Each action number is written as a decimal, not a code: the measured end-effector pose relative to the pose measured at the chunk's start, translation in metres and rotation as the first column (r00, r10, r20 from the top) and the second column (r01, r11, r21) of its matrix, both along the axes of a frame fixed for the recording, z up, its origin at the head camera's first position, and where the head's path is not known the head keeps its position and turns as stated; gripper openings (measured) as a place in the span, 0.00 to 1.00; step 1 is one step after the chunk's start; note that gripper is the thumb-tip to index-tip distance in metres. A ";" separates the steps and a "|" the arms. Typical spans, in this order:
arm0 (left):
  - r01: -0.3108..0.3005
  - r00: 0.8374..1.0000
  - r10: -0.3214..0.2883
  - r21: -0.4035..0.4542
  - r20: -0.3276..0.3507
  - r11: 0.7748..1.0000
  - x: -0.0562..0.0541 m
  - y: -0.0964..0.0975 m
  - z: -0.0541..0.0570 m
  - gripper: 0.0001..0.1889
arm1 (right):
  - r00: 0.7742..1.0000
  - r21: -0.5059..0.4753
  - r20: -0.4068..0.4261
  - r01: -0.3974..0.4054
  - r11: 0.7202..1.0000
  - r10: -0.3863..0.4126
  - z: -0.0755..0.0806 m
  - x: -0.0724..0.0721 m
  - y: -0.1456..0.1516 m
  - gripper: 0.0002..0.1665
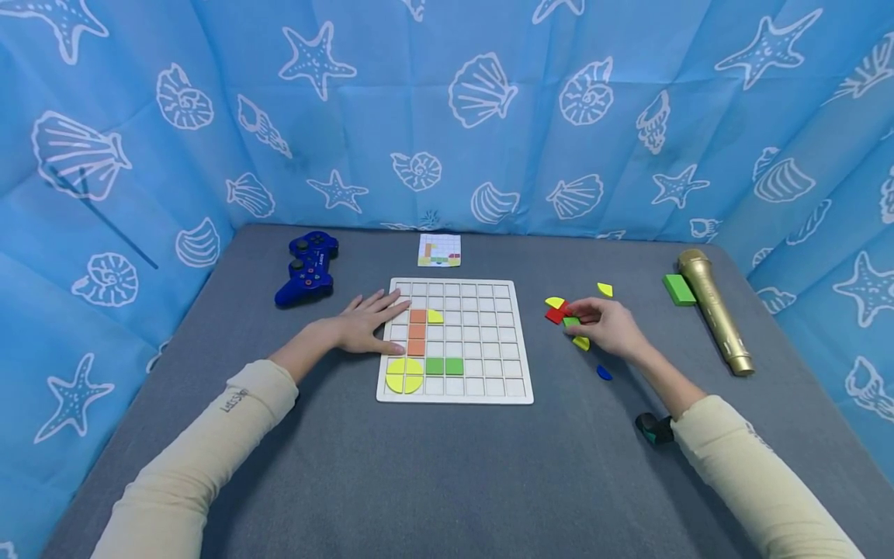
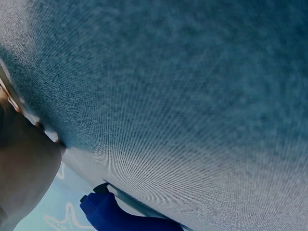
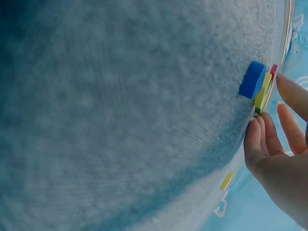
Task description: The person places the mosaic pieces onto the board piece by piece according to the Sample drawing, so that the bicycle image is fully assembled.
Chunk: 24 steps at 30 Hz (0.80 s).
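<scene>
Blue fabric curtain with white sea shapes (image 1: 391,124): behind the worktop.
Grey cloth-covered worktop (image 1: 419,473): under the board and tiles.
White square grid board (image 1: 525,388): mid-worktop, bearing a column of three orange square tiles (image 1: 416,332), two green square tiles (image 1: 445,366) and a four-part yellow circle (image 1: 404,376).
Gold microphone (image 1: 717,314): far right.
Left hand (image 1: 366,322): fingers spread, resting across the board's left edge.
Right hand (image 1: 609,326): fingers bent at a loose green square tile (image 1: 572,321) right of the board; whether it is pinched, one cannot tell.
Blue plastic game controller (image 1: 307,268): left of the board.
Small printed card (image 1: 439,251): beyond the board.
Blue curved tile (image 1: 604,373): near the right hand.
</scene>
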<state>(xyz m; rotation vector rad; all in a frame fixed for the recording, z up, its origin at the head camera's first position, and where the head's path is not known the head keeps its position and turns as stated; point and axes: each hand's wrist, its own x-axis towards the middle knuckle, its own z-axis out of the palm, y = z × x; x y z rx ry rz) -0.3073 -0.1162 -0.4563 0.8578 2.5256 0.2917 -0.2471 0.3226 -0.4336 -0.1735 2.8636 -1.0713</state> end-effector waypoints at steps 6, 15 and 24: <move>0.002 1.000 -0.002 0.017 -0.002 1.000 0.001 -0.001 0.001 0.52 | 1.000 0.045 0.001 0.028 0.999 -0.028 0.000 0.000 -0.005 0.22; -0.003 1.000 0.003 0.007 0.000 1.000 0.001 0.001 0.002 0.52 | 0.999 0.045 0.019 0.039 0.998 -0.040 -0.001 -0.001 -0.006 0.24; -0.009 1.000 0.009 0.010 0.007 1.000 0.003 0.001 0.004 0.51 | 0.999 0.020 0.039 -0.005 1.000 0.004 0.000 -0.004 -0.005 0.25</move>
